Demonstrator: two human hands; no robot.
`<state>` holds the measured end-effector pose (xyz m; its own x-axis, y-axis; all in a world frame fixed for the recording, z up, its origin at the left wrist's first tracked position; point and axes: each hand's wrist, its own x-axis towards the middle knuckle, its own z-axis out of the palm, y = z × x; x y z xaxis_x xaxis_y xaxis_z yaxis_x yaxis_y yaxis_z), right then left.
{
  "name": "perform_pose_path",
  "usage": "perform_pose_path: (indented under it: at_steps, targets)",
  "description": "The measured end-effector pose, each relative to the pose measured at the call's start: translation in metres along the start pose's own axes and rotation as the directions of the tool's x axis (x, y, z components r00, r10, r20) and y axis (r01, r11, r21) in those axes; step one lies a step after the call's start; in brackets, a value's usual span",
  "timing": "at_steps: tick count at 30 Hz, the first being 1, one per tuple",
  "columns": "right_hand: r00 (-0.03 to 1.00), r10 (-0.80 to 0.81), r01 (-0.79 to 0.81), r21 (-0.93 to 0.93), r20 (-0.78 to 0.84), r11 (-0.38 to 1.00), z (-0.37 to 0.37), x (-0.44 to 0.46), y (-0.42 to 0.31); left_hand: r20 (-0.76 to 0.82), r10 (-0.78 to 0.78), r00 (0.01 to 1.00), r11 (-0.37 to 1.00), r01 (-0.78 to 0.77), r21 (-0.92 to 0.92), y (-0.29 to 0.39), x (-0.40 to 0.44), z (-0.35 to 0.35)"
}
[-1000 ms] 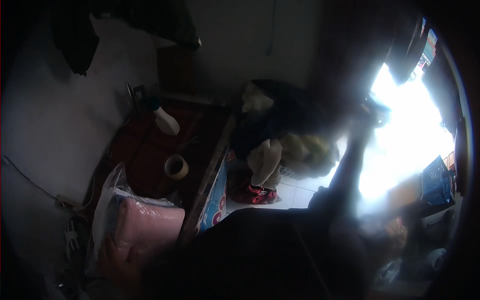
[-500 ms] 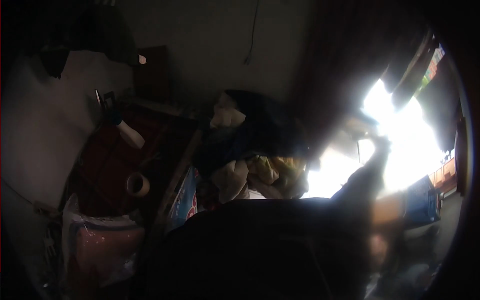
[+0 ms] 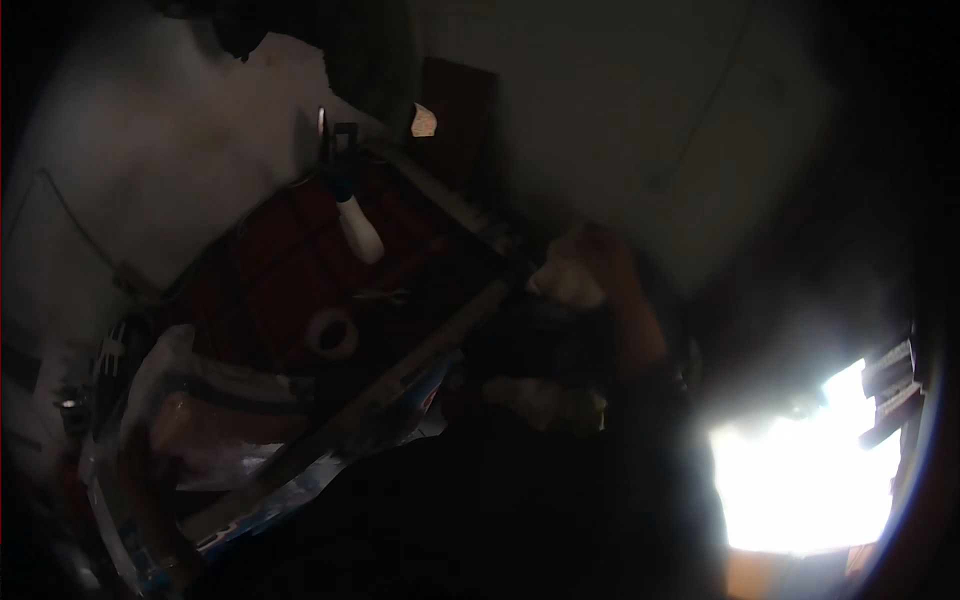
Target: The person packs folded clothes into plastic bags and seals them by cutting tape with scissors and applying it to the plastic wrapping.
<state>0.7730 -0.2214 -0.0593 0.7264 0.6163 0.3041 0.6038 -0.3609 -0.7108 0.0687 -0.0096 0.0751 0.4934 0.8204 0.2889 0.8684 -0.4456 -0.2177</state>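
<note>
My right hand (image 3: 598, 250) reaches forward to a pale cloth (image 3: 565, 280) on a dark pile of fabric. Its fingers appear closed on the cloth's upper edge, though the light is very dim. At the lower left, my left hand (image 3: 145, 465) is beside a pink package in clear plastic (image 3: 215, 430). Shadow hides its fingers, so I cannot see whether it grips the plastic. A second pale, yellowish cloth (image 3: 550, 402) lies lower on the pile, near my right forearm.
A dark red checked surface (image 3: 270, 270) carries a white bottle (image 3: 360, 235), a roll of tape (image 3: 346, 350) and a thin, light item resembling scissors (image 3: 380, 296). A pale edge strip (image 3: 400, 355) borders it. Bright light glares from an opening (image 3: 805, 485) at the right.
My view has turned, so the bright opening sits lower and the checked surface farther right. My right hand has come from the right side to the pale cloth. My left arm now shows at lower left.
</note>
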Motion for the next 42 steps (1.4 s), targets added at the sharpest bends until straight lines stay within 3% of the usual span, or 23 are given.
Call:
perform_pose_path:
  at_steps: [1, 3, 7, 9, 11, 16, 19, 21, 22, 25, 27, 33, 35, 37, 38, 40, 42]
  targets:
    - [1.0, -0.015, 0.015, 0.011, 0.027, 1.0, 0.03, 0.027, 0.023, 0.012, -0.028, 1.0, 1.0, 0.028, 0.012, 0.001, 0.0, -0.002]
    - [0.967, 0.151, -0.088, -0.287, 0.206, 0.954, 0.087, 0.072, 0.08, -0.063, 0.052, 0.997, 0.996, -0.056, -0.064, 0.0, -0.001, -0.003]
    - [0.968, -0.053, 0.137, -0.337, 0.245, 0.931, 0.17, 0.118, 0.153, -0.085, 0.054, 0.995, 0.997, -0.058, -0.049, 0.006, -0.001, -0.007]
    - [0.945, -0.03, 0.178, -0.438, 0.324, 0.881, 0.187, 0.13, 0.161, -0.047, -0.002, 0.999, 0.999, -0.001, -0.052, 0.013, 0.0, -0.013]
    - [0.906, 0.04, 0.214, -0.538, 0.421, 0.815, 0.194, 0.138, 0.165, -0.006, -0.052, 0.999, 0.997, 0.052, -0.056, 0.016, 0.002, -0.017]
    - [0.817, 0.071, 0.4, -0.65, 0.573, 0.646, 0.178, 0.163, 0.172, -0.078, 0.016, 0.997, 0.998, -0.021, -0.067, 0.017, 0.003, -0.014]
    - [0.853, -0.085, 0.442, -0.627, 0.515, 0.642, 0.144, 0.181, 0.177, -0.113, -0.027, 0.993, 0.987, 0.009, -0.163, 0.018, 0.003, -0.013]
    - [0.887, -0.277, 0.438, -0.481, 0.369, 0.76, 0.108, 0.171, 0.17, -0.109, -0.085, 0.99, 0.964, 0.054, -0.259, 0.025, 0.007, -0.021]
    - [0.978, -0.097, 0.141, -0.244, 0.184, 0.959, 0.093, 0.151, 0.134, -0.1, -0.089, 0.991, 0.958, 0.058, -0.282, 0.024, 0.008, -0.023]
    - [0.993, 0.0, -0.021, 0.182, 0.115, 0.983, 0.073, 0.059, -0.026, -0.176, 0.023, 0.984, 0.948, -0.078, -0.307, 0.014, 0.004, -0.022]
    - [0.996, 0.0, -0.023, 0.255, 0.088, 0.967, 0.077, 0.02, -0.097, -0.209, 0.009, 0.978, 0.939, -0.08, -0.335, 0.01, 0.004, -0.021]
    - [0.955, -0.254, 0.191, 0.341, 0.152, 0.921, 0.102, -0.074, -0.313, -0.291, 0.119, 0.949, 0.896, -0.229, -0.38, -0.009, 0.007, -0.012]
    - [0.959, -0.229, 0.163, 0.337, 0.166, 0.927, 0.107, -0.105, -0.38, -0.315, 0.13, 0.94, 0.869, -0.261, -0.421, -0.015, 0.003, -0.013]
    - [0.867, -0.425, 0.262, 0.488, 0.26, 0.832, 0.116, -0.126, -0.413, -0.285, 0.144, 0.948, 0.838, -0.27, -0.474, -0.022, 0.0, -0.01]
    - [0.875, -0.415, 0.265, 0.472, 0.248, 0.841, 0.123, -0.134, -0.425, -0.296, 0.156, 0.942, 0.826, -0.289, -0.484, -0.025, 0.0, -0.009]
    - [0.804, -0.439, 0.105, 0.63, 0.402, 0.769, 0.137, -0.146, -0.444, -0.301, 0.217, 0.929, 0.812, -0.343, -0.472, -0.032, 0.002, -0.009]
    - [0.788, -0.388, 0.075, 0.551, 0.478, 0.831, 0.141, -0.161, -0.475, -0.332, 0.247, 0.91, 0.807, -0.384, -0.449, -0.036, 0.003, -0.006]
